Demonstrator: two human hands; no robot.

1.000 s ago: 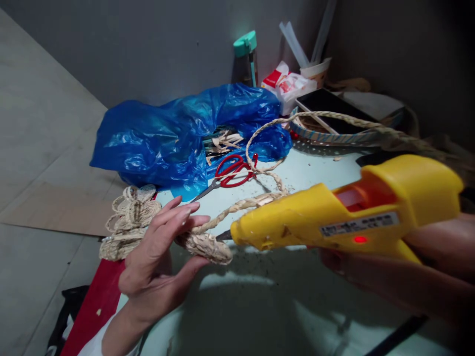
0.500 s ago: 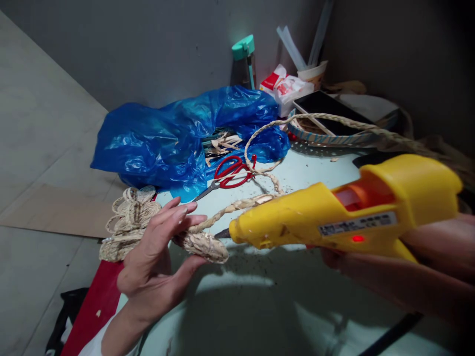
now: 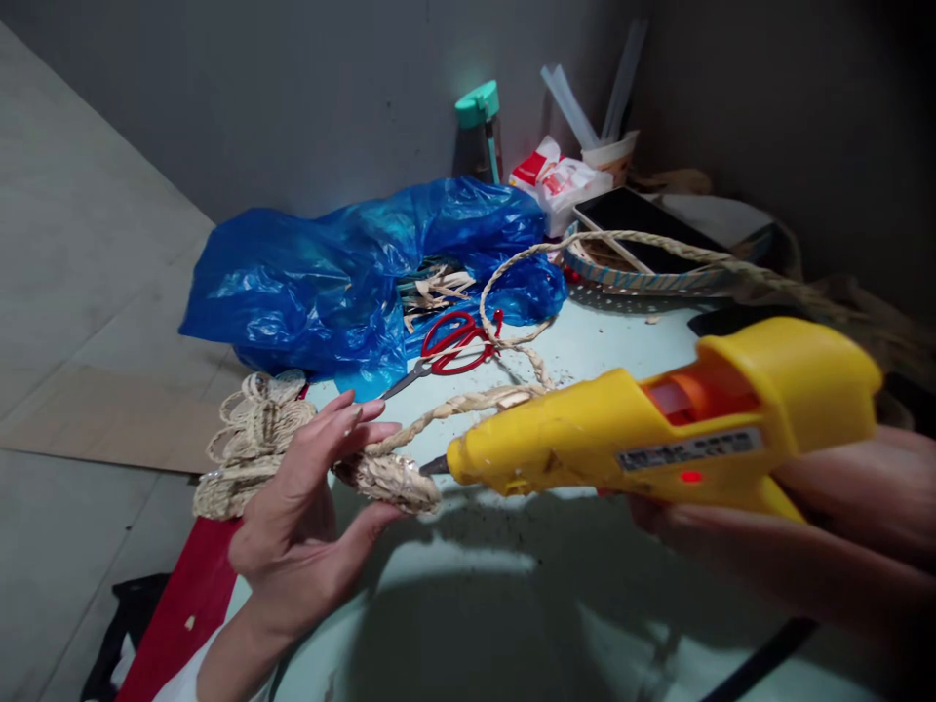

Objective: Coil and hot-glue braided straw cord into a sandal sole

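Observation:
Between thumb and fingers, my left hand (image 3: 311, 487) grips a small coil of braided straw cord (image 3: 391, 480) edge-on. From its top the loose cord (image 3: 468, 402) runs right, loops over the table and trails off to the far right. My right hand (image 3: 790, 526) is wrapped round the grip of a yellow hot glue gun (image 3: 556, 429), whose red light is lit. The gun's dark nozzle points left, its tip at the coil's right side; I cannot tell whether it touches. Red-handled scissors (image 3: 457, 343) lie behind the coil, cord crossing their handles.
A blue plastic bag (image 3: 307, 278) with straw strips (image 3: 439, 285) stands at the back. Bundled straw braids (image 3: 255, 429) lie left of my left hand. Behind are a teal-lidded bottle (image 3: 479, 127), a tissue pack (image 3: 560, 180), a cup of glue sticks (image 3: 612, 156) and a tablet (image 3: 643, 229).
The glue gun and my right hand have shifted slightly left and down in view. The coil in my left hand has moved slightly left; both holds stay the same.

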